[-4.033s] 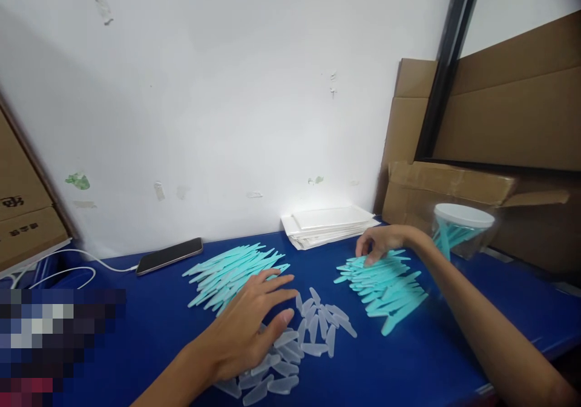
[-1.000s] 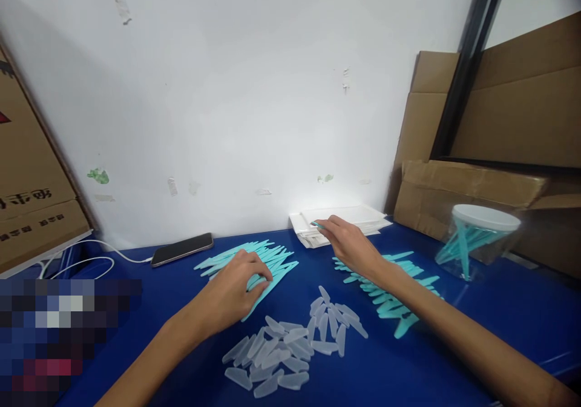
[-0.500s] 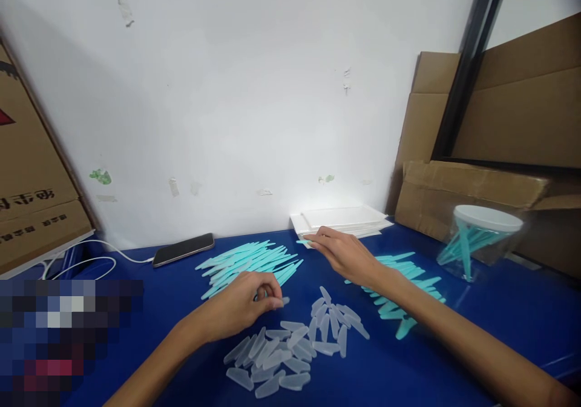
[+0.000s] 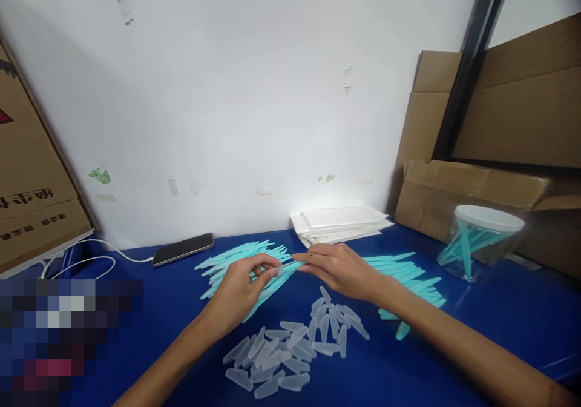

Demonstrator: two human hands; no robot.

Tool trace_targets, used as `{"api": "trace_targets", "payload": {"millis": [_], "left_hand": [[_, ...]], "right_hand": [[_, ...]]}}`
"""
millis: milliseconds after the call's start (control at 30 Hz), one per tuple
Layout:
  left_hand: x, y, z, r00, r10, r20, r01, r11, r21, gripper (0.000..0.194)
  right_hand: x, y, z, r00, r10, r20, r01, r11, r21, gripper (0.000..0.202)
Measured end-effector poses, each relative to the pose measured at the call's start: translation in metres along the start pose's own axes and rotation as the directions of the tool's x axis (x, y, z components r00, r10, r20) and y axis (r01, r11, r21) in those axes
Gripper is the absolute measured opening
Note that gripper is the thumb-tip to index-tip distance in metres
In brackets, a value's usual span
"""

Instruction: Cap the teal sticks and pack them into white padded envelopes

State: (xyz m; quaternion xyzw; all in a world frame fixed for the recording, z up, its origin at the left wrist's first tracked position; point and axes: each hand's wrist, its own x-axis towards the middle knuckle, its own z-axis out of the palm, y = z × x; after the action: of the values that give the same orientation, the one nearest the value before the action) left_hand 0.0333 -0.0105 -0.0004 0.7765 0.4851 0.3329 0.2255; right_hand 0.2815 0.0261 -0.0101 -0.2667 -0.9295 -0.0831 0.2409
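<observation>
My left hand (image 4: 249,280) pinches a small translucent cap (image 4: 280,270) between thumb and fingertips. Facing it, my right hand (image 4: 338,266) grips a turquoise stick (image 4: 297,263) whose end points at the cap; whether the two touch is hard to tell. Behind and under my left hand lies a pile of turquoise sticks (image 4: 236,255). A second group of turquoise sticks (image 4: 408,274) is partly covered by my right forearm. Loose translucent caps (image 4: 272,355) are spread on the blue table (image 4: 363,377) in front of my hands.
A phone (image 4: 184,249) with a white cable lies at the back left. White flat trays (image 4: 342,219) are stacked by the wall. At the right stands a clear container (image 4: 472,246) of turquoise sticks with a white lid. Cardboard boxes (image 4: 467,192) flank both sides.
My right hand has come left and slightly down with the stick. My left hand has risen with the cap, so the two hands are now close together.
</observation>
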Motion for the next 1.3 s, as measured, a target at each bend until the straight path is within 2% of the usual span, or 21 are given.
{"api": "trace_targets", "payload": {"millis": [267,567,767,933,1100,1200,1300], "left_hand": [[0.001,-0.002,0.000,0.996,0.008,-0.094,-0.007,1.000,0.011,0.027],[-0.004,0.000,0.006,0.994,0.084,-0.077,-0.080,0.996,0.048,0.023],[-0.003,0.000,0.006,0.994,0.099,-0.049,-0.095,0.992,0.077,0.020],[-0.006,0.000,0.014,0.995,0.090,-0.045,-0.089,0.996,0.008,0.017],[-0.009,0.000,0.020,0.989,0.113,-0.092,-0.117,0.992,-0.038,0.015],[-0.009,0.002,0.021,0.986,0.150,-0.077,-0.151,0.989,-0.002,0.019],[-0.010,0.004,0.021,0.979,0.204,-0.004,-0.202,0.975,0.093,0.026]], "right_hand": [[0.000,0.002,-0.004,1.000,0.027,-0.003,-0.027,0.999,-0.039,0.037],[-0.001,-0.003,0.003,0.999,-0.034,-0.034,0.033,0.999,-0.023,0.038],[-0.002,-0.002,0.002,1.000,0.010,-0.020,-0.009,0.999,0.033,0.037],[-0.001,-0.009,0.004,1.000,0.019,-0.002,-0.019,0.993,0.120,0.037],[-0.001,-0.018,0.009,0.998,0.011,0.063,-0.020,0.990,0.140,0.042],[-0.001,-0.018,0.009,0.998,0.026,0.057,-0.034,0.989,0.143,0.046],[0.000,-0.017,0.007,0.998,0.020,0.065,-0.031,0.985,0.171,0.049]]}}
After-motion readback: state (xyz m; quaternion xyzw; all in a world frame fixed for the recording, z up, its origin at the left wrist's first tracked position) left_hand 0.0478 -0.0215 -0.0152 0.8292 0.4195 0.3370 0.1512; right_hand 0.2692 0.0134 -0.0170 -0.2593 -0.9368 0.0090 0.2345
